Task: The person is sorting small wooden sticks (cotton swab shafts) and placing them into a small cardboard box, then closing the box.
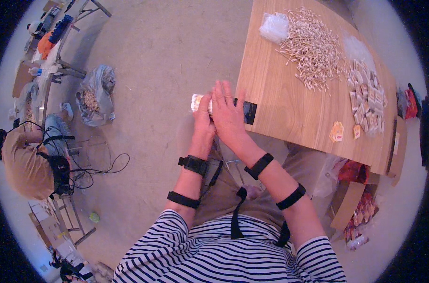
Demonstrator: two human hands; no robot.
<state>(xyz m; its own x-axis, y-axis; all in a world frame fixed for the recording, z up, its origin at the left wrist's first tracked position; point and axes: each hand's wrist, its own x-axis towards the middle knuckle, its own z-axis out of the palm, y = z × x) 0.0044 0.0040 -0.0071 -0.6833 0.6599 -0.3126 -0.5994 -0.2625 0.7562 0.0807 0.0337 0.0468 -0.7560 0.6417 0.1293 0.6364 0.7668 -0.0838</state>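
both hands raised together just off the near-left corner of the wooden surface (pixel 290 113), over the lap rather than over the wood. left hand (pixel 203 123) is wrapped around a small bundle of cotton swabs (pixel 197 102), fingers closed on it; only the bundle's pale tips show, poking out past the hand on the left. right hand (pixel 227 113) lies flat against the same bundle, fingers straight and close together, covering most of it, likely pressing the sticks even so they sit as one pack. whether a clear wrapper is around them cannot be told.

on the surface, well apart from the hands: a loose heap of swabs (pixel 311 45), a crumpled clear bag (pixel 274 27) beside it, a cluster of filled small packets (pixel 367 96) toward the far right edge. a dark flat object (pixel 249 113) lies at the surface's corner, just beside the right hand. black straps on both forearms.
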